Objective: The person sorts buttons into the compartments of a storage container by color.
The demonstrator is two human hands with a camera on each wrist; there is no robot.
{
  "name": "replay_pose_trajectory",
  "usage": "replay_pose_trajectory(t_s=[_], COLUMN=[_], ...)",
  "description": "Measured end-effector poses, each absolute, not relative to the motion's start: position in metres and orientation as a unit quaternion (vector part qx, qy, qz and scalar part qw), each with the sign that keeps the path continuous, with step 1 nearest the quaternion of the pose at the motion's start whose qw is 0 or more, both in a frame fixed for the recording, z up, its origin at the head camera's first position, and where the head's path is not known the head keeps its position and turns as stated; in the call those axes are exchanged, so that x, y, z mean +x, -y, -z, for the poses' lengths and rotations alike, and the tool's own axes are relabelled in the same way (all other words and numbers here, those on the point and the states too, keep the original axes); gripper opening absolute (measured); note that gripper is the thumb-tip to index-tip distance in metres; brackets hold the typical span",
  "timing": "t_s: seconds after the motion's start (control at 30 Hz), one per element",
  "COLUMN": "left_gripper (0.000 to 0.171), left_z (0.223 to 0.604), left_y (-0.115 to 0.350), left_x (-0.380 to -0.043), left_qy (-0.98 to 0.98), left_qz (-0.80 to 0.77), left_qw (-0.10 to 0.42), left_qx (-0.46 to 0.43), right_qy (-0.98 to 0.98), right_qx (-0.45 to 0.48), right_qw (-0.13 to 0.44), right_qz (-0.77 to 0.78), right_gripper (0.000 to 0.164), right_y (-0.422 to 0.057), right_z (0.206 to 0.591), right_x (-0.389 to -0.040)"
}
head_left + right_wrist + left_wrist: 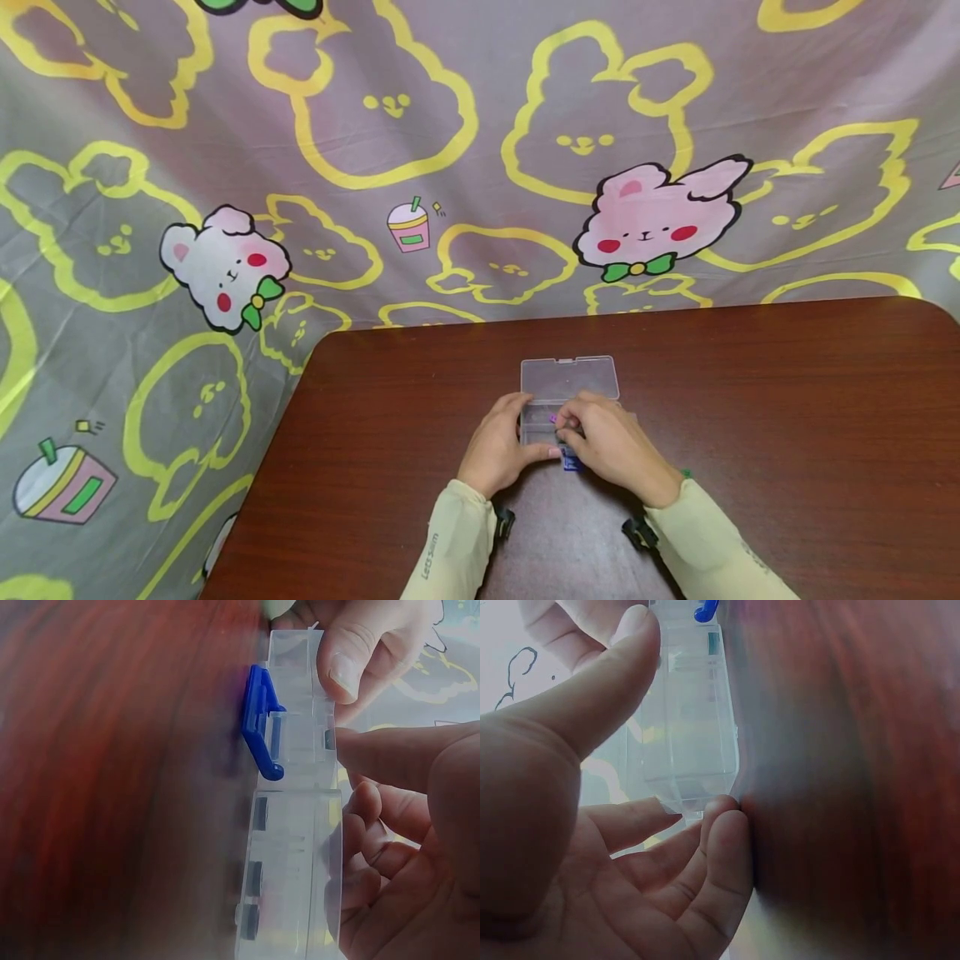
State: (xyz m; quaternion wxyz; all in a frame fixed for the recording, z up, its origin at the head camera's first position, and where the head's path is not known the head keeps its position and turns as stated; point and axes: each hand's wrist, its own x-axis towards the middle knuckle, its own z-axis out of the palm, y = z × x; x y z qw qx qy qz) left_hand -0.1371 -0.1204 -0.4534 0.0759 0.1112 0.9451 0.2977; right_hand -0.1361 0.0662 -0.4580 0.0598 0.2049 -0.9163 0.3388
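A clear plastic compartment box (536,435) sits on the table with its lid (570,377) raised at the far side. My left hand (495,446) grips the box's left end, the thumb along the front and the fingers curled round the end. Over the compartments, my right hand (607,437) has thumb and forefinger brought together at a small dark piece (328,739). Part of that piece is hidden by the fingertip. A blue plastic piece with a bent arm (259,724) stands against the front wall. Inside the box lies a small purple piece (553,418).
Several dark pieces (255,879) show through the box's clear wall in the right wrist view. A small green piece (686,473) lies beside the right wrist. The brown table (360,467) runs back to a patterned cloth (480,167).
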Motion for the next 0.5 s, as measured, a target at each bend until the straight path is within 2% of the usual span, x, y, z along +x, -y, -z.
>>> replay_pose_trajectory(t_s=[0.5], left_gripper=[0.085], left_z=[0.4545], left_y=[0.1205], left_x=[-0.1372], left_qy=[-0.943], left_qz=[-0.303], left_qw=[0.078], left_qx=[0.109], right_qy=[0.922], right_qx=[0.199], right_qw=[0.047], right_qz=[-0.328], right_gripper=[0.011], right_y=[-0.0649], right_z=[0.4567], right_x=[-0.1368])
